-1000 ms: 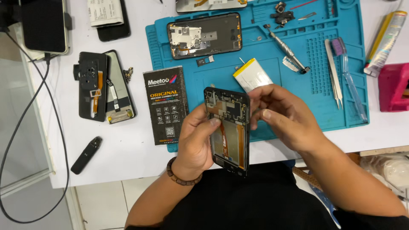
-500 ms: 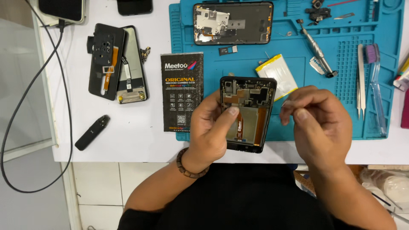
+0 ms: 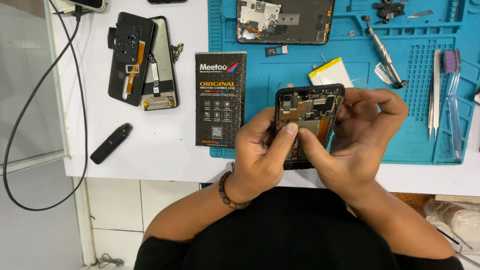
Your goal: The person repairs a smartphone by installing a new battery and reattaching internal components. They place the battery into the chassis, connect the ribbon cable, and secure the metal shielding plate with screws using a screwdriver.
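Observation:
An opened black phone with its back cover off shows circuit boards and an orange flex strip. My left hand grips its lower left side, thumb pressed on the inside. My right hand wraps the right edge, and its thumb meets the left thumb on the phone's middle. A bead bracelet sits on my left wrist. The phone's lower end is hidden behind both hands.
A blue work mat carries another opened phone, a white battery, a screwdriver, tweezers and a brush. A black printed packet, stacked phone parts, a small black stick and a cable lie left.
The view has shifted so the table sits further right and up. My right hand has closed onto the phone, its thumb now pressing beside my left thumb on the inside.

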